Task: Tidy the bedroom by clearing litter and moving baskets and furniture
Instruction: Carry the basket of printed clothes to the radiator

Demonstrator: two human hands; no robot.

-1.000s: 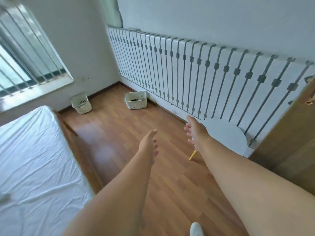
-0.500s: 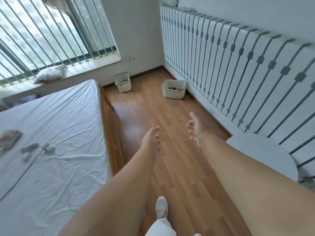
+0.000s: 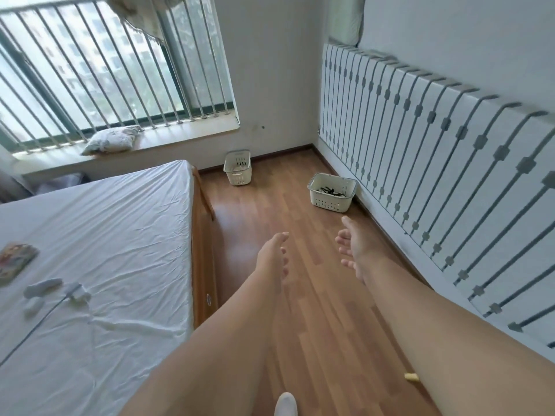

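Note:
Two cream plastic baskets stand on the wooden floor ahead. The tall narrow basket (image 3: pixel 237 167) sits under the window sill. The wide basket (image 3: pixel 332 192), with dark items inside, stands against the barred panel on the right wall. My left hand (image 3: pixel 274 253) and my right hand (image 3: pixel 353 247) are stretched out in front of me above the floor, fingers relaxed and holding nothing, well short of both baskets.
A bed (image 3: pixel 90 265) with a white sheet fills the left side; small white items, a cable and a colourful packet (image 3: pixel 16 261) lie on it. A pillow (image 3: pixel 111 139) rests on the window sill. A yellow furniture leg tip (image 3: pixel 410 376) shows under my right arm.
The view has swung left and I have stepped forward: the bed and window now fill the left, the baskets are nearer, and the white round table has dropped out of view. Both hands stay empty.

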